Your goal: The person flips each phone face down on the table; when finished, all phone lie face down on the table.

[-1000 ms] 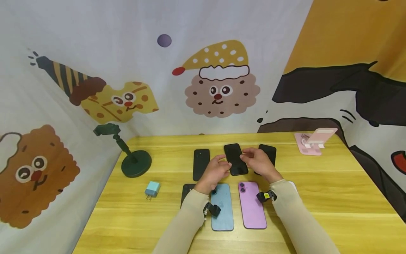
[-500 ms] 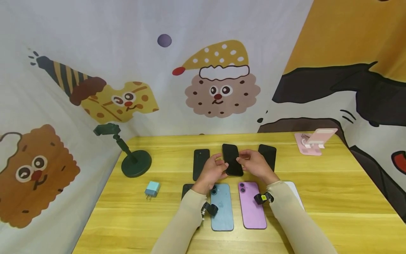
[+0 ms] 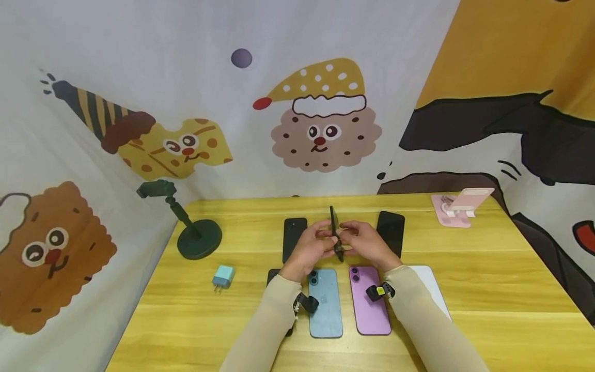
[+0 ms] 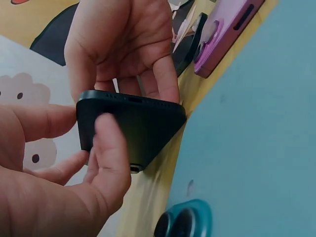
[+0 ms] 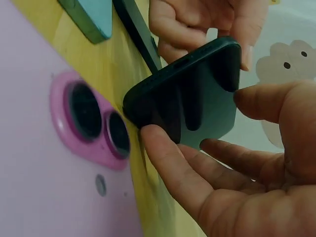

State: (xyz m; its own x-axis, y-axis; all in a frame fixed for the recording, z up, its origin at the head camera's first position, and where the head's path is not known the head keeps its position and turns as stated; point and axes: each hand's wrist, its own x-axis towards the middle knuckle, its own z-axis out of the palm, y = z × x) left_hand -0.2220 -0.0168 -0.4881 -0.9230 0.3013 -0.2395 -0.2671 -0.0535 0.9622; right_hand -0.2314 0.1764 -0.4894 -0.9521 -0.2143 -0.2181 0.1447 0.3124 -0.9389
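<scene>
A black smartphone (image 3: pixel 333 219) stands tipped up on its edge between both hands, so the head view sees it nearly side-on. My left hand (image 3: pixel 310 249) grips it from the left; in the left wrist view its fingertips lie on the phone's dark back (image 4: pixel 143 121) and edge. From the right, my right hand (image 3: pixel 367 242) holds it by the edges, thumb above and fingers below, beside the glossy screen (image 5: pixel 212 98) in the right wrist view. A blue phone (image 3: pixel 326 310) and a pink phone (image 3: pixel 367 310) lie camera side up in front.
Black phones lie to the left (image 3: pixel 294 237) and right (image 3: pixel 391 232); another black phone (image 3: pixel 273 275) is partly under the left sleeve. A white flat object (image 3: pixel 429 284) shows by the right sleeve. A charger (image 3: pixel 223 277), green stand (image 3: pixel 200 238) and pink stand (image 3: pixel 460 209) stand farther out.
The black phone lay screen up between the hands; it is now lifted and turned onto its edge. The hands have drawn closer together, the right one shifting left.
</scene>
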